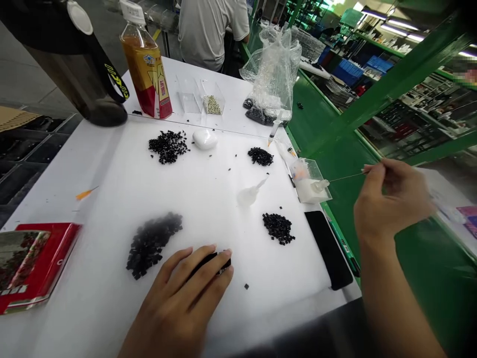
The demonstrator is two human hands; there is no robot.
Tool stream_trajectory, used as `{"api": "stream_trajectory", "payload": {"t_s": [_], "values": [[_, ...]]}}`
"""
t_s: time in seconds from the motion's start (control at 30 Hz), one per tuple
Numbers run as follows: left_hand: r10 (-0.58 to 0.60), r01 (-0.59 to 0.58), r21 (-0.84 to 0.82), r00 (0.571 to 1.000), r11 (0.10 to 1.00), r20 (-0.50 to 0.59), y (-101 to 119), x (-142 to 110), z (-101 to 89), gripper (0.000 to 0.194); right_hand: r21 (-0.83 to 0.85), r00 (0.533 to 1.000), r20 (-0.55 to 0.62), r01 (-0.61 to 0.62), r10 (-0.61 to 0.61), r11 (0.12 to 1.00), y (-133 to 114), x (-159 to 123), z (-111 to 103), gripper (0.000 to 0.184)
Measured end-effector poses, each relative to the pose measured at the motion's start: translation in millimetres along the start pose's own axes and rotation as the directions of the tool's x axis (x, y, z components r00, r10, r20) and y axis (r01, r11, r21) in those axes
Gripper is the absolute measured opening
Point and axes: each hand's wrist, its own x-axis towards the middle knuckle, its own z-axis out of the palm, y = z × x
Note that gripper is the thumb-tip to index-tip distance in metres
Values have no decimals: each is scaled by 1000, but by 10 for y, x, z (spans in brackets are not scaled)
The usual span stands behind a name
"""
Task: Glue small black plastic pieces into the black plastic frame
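Note:
My left hand (pixel 182 293) rests on the white table (pixel 208 194), its fingers closed over a small black part (pixel 224 266) that is mostly hidden under them. At the right, my right hand (pixel 391 199) pinches a long thin rod (pixel 346 177). The rod's far end reaches a small clear lump at the rim of a clear plastic box (pixel 311 191) with white material inside. Piles of tiny black pieces lie around my left hand: a blurred pile of squares (pixel 152 243) to its left and another pile of squares (pixel 278 228) to its right. A single black square (pixel 246 286) lies nearby.
Farther back are two more black piles (pixel 169 146) (pixel 261 156), a white lump (pixel 204 139), drink bottles (pixel 147 74) and a plastic bag (pixel 272 74). A squeeze bottle (pixel 249 195) and a phone (pixel 328 251) lie nearer. A person (pixel 212 32) sits beyond the table.

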Motion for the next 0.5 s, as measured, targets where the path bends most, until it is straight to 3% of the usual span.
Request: {"api": "stream_trajectory", "payload": {"t_s": [0.1, 0.17, 0.23, 0.27, 0.3, 0.33, 0.37, 0.4, 0.5], "values": [[-49, 49, 4, 999, 999, 4, 14, 0, -9, 43, -52, 986, 168, 32, -23, 998, -99, -127, -82, 33], [-62, 62, -20, 998, 998, -10, 35, -3, -21, 45, -54, 970, 236, 69, -55, 996, -410, -299, -235, 41], [-94, 87, -75, 991, 993, -92, 82, -8, -40, 44, 35, 942, 316, 105, -111, 994, -858, -544, -412, 34], [-117, 100, -110, 981, 989, -157, 119, -15, -54, 42, 160, 852, 478, 154, -213, 975, -1088, -684, -486, 29], [-147, 116, -144, 962, 983, -230, 167, -30, -72, 40, 387, 678, 619, 176, -397, 905, -1296, -827, -541, 34], [-182, 134, -172, 935, 976, -305, 222, -55, -94, 36, 509, 572, 649, 164, -502, 845, -1466, -964, -578, 38], [-217, 157, -185, 904, 970, -369, 282, -97, -119, 33, 593, 506, 636, 162, -582, 789, -1588, -1090, -596, 38], [-254, 194, -181, 872, 964, -419, 343, -157, -149, 30, 651, 466, 613, 159, -638, 742, -1658, -1200, -602, 39], [-374, 395, -86, 746, 915, -551, 452, -470, -274, 29, 698, 479, 572, 140, -665, 702, -1622, -1418, -565, 41]]}}
